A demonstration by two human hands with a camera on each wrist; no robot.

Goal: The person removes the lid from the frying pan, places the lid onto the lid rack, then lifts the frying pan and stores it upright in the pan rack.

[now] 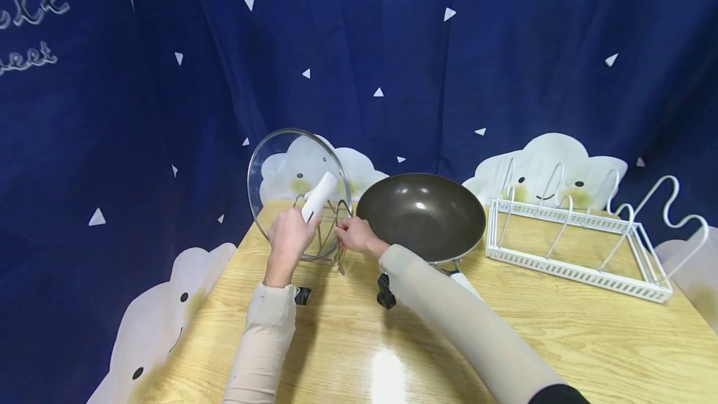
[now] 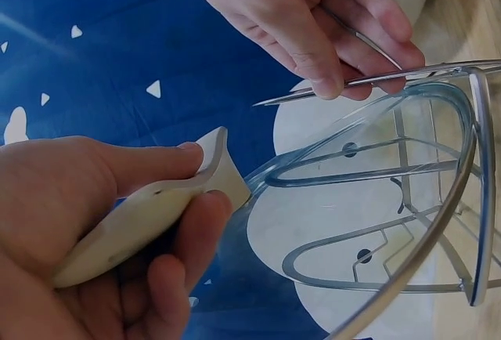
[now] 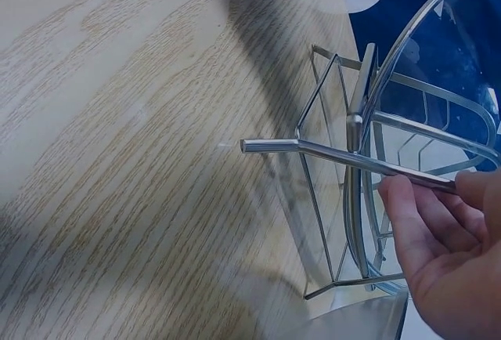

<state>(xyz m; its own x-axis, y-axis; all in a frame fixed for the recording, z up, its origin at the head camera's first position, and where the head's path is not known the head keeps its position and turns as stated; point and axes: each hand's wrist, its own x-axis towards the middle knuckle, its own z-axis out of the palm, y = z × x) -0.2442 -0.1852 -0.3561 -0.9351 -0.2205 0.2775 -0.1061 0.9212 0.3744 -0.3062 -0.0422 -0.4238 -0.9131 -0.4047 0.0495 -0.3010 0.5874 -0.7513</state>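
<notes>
My left hand (image 1: 290,232) grips the white handle (image 1: 321,195) of a round glass lid with a metal rim. That lid (image 1: 269,164) stands on edge at the table's far left, its lower rim between the wires of a metal lid rack (image 3: 317,152). With thumb and fingers, my right hand (image 1: 355,234) pinches one upright wire loop of this rack, as both wrist views show. Just right of that hand a dark wok (image 1: 421,217) lies with its inside facing up. Its white handle (image 1: 465,282) is partly hidden behind the right sleeve.
On the right side of the wooden table (image 1: 348,341) sits a white wire rack (image 1: 572,273) with wavy dividers. A blue curtain (image 1: 359,36) with white triangles and clouds hangs behind. Small black pieces (image 1: 386,292) show beside both wrists.
</notes>
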